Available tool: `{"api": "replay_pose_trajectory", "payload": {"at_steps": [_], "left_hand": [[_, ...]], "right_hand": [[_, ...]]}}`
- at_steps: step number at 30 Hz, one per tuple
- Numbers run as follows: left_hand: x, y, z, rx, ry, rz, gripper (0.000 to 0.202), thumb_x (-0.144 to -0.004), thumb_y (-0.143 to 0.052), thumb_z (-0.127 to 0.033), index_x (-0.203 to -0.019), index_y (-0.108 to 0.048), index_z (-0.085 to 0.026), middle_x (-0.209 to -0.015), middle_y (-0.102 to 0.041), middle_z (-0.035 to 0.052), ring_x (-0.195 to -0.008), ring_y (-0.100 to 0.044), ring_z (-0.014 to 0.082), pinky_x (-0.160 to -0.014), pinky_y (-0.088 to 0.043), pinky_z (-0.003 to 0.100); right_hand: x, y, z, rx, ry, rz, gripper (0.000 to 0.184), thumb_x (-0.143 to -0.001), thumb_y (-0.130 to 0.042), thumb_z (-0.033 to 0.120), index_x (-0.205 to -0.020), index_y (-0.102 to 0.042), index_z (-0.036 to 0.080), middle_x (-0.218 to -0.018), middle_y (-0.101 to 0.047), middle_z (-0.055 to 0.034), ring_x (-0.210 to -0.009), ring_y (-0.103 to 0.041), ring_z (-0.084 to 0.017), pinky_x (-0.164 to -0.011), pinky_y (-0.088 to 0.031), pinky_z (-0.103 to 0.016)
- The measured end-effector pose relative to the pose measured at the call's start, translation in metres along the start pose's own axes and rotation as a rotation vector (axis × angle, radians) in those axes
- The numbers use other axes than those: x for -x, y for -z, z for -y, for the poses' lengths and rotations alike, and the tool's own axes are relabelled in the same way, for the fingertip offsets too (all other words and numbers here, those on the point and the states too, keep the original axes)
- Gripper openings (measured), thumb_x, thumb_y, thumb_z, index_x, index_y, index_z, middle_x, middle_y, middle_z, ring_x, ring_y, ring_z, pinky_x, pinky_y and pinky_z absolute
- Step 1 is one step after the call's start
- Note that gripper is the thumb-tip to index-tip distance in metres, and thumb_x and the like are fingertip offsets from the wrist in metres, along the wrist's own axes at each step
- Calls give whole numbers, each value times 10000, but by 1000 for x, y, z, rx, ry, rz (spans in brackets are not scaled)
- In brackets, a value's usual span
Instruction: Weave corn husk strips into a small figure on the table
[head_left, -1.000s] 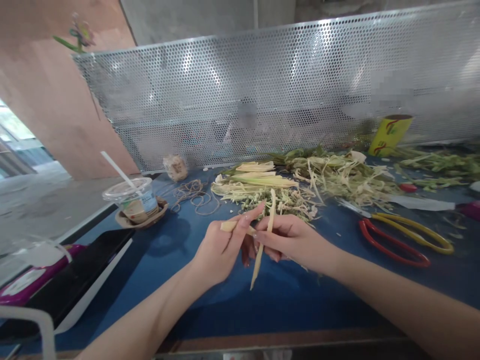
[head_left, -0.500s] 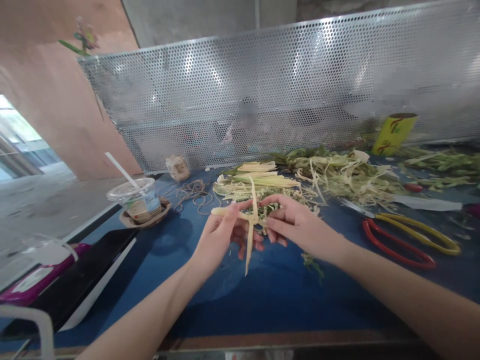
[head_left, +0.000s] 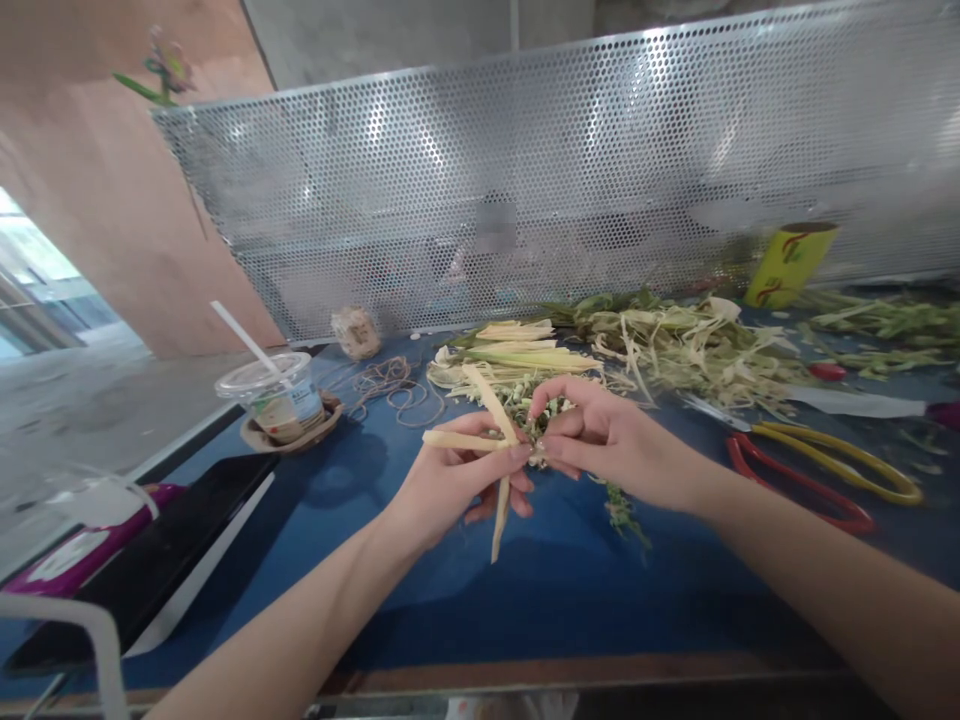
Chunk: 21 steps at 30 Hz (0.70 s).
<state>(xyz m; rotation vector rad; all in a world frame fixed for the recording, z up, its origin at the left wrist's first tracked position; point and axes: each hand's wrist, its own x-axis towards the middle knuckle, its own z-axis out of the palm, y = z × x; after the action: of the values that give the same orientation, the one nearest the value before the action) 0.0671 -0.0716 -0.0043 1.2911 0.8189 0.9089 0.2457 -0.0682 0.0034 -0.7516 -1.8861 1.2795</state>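
My left hand (head_left: pixel 459 470) pinches crossed pale yellow leaf strips (head_left: pixel 489 400), thumb on top where they cross. One strip end points up and away, one points left, and one hangs below my fingers. Close by on the right, my right hand (head_left: pixel 600 437) is closed, thumb and fingertips together beside the crossing. What lies between those fingertips is too small to make out. Behind both hands is a pile of pale strips (head_left: pixel 529 356) on the blue tabletop (head_left: pixel 480 610), with small green sprigs (head_left: pixel 546 398) in front of it.
Scissors (head_left: pixel 832 455) with one red and one yellow handle lie at right, near a knife (head_left: pixel 862 402). Shredded husks (head_left: pixel 675 345) and a yellow tube (head_left: pixel 791 265) are at back right. Leftward are twine (head_left: pixel 394 390), a lidded cup (head_left: pixel 281 400) and a black tablet-like slab (head_left: pixel 165 550).
My left thumb has moved right onto the crossing. The upper strip end now leans left. My right hand has shifted slightly right, its forefinger lifted away from the upright strip.
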Motion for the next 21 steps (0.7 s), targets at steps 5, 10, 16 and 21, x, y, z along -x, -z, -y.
{"api": "replay_pose_trajectory", "payload": {"at_steps": [5,10,16,21], "left_hand": [[4,0,-2,-3,-14,-13,155,-711,-639,-275,-762,-549,-159,-506,-623,-10,-408,-605,127,-252,-257,95],[-1,2,-1,15,-36,-75,188,-718,-633,-295,-818,-563,-153,-625,-671,48,-603,-663,204,-325,-419,167],[-4,5,-2,146,-39,-93,206,-705,-655,-232,-872,-578,-140,-709,-675,42,-687,-655,171,-511,-518,219],[-3,2,-1,186,-58,-125,233,-670,-684,-186,-870,-576,-136,-706,-676,42,-658,-649,167,-516,-511,226]], "right_hand": [[-1,4,0,18,23,53,101,-833,-466,192,-913,-406,196,-540,-439,74,-517,-417,-61,-500,-331,-181],[-3,8,-3,387,146,-139,170,-846,-431,222,-1015,-436,202,-730,-572,-11,-700,-557,-128,-627,-440,-266],[5,3,-8,1296,710,-371,287,-771,-551,168,-1010,-561,326,-1207,-464,-17,-1081,-383,-228,-896,-289,-418],[6,-7,-13,1377,792,-392,158,-791,-559,210,-863,-612,340,-1060,-566,32,-976,-416,-188,-822,-306,-367]]}}
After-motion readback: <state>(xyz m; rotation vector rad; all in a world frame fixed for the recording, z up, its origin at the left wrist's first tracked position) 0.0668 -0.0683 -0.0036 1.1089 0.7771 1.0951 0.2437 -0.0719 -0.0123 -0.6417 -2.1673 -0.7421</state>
